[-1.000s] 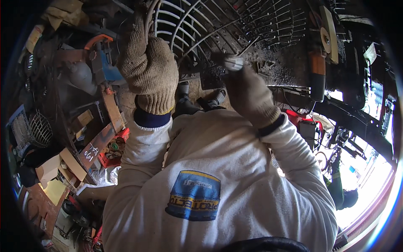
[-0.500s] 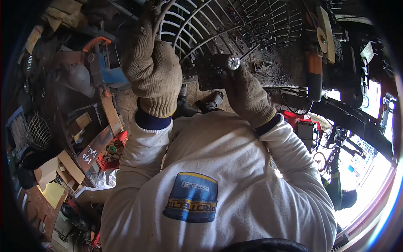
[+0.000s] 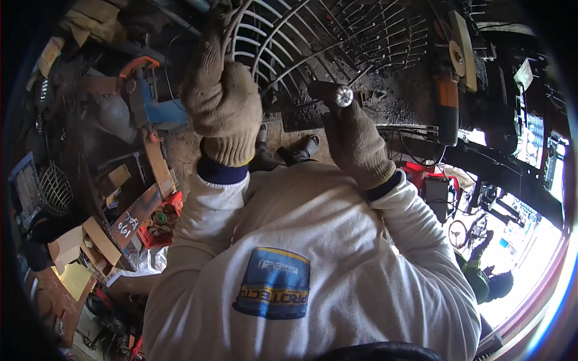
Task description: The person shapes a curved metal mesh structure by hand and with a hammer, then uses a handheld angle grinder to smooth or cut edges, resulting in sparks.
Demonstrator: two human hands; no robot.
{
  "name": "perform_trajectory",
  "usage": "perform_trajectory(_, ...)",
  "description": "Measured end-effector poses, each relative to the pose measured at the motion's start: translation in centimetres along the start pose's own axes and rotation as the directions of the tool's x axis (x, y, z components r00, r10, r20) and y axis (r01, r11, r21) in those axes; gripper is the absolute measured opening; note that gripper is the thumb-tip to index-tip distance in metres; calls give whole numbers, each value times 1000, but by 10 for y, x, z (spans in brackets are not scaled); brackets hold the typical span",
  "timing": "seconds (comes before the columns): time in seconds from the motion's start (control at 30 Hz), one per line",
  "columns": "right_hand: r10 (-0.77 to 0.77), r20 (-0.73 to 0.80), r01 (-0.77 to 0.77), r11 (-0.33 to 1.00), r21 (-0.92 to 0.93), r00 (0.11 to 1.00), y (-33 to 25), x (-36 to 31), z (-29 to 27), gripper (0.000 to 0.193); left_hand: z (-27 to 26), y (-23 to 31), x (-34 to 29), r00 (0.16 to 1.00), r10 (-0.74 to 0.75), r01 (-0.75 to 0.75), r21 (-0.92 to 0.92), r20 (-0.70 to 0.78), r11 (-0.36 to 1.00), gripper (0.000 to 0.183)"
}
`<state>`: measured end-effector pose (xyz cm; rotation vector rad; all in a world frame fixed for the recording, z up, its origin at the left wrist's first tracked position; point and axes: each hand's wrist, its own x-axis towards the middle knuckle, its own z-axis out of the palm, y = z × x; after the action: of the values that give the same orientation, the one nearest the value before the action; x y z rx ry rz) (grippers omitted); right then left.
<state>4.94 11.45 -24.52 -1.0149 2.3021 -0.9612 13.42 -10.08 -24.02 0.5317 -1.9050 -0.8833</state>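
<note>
A round wire grille (image 3: 289,45) with curved bars and a thicker outer rim lies at the top centre, its far edge cut off by the picture. My left hand (image 3: 226,99), in a beige knitted glove, is closed on the rim at the grille's left side. In my gloved right hand (image 3: 355,135), closed near the grille's near edge, is a tool with a round, ridged silver end (image 3: 344,96). Most of that tool is hidden by the glove, so its kind cannot be made out. A thin bar runs up and right beside the silver end.
At right, an orange-handled tool (image 3: 447,99) lies beside a dark machine frame. A blue-and-orange metal piece (image 3: 153,108) stands at left. Lower left are a red crate (image 3: 162,219) of parts and cardboard boxes (image 3: 90,243). Another person (image 3: 487,283) is at far right.
My right hand and the silver-ended tool have shifted slightly right and down. My left hand stays on the rim. The other person's arm now shows more.
</note>
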Motion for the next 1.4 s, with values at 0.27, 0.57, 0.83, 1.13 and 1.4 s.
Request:
perform_trajectory(0.27, -18, -244, -41, 971, -235, 970, 28, -19, -38, 32, -15, -14, 13, 989, 106, -120, -132, -106, 984, 39)
perform_trajectory(0.57, -27, -130, -43, 862, -505, 991, 34, -2, -70, 41, -70, -52, 43, 626, -668, 764, -490, 404, 420, 42)
perform_trajectory(0.83, -599, -525, 536, 793, -289, 605, -65, 24, -106, 66, -71, -16, 52, 400, -641, 885, -458, 655, 83, 28)
perform_trajectory(1.13, -797, -171, 726, 599, -339, 579, -80, 28, -143, 43, -74, 1, 42, 331, -492, 933, -358, 805, 42, 29)
perform_trajectory(1.4, -588, -206, 551, 807, -210, 782, -76, 17, -138, 33, -48, 38, 33, 454, -590, 880, -236, 668, 411, 35)
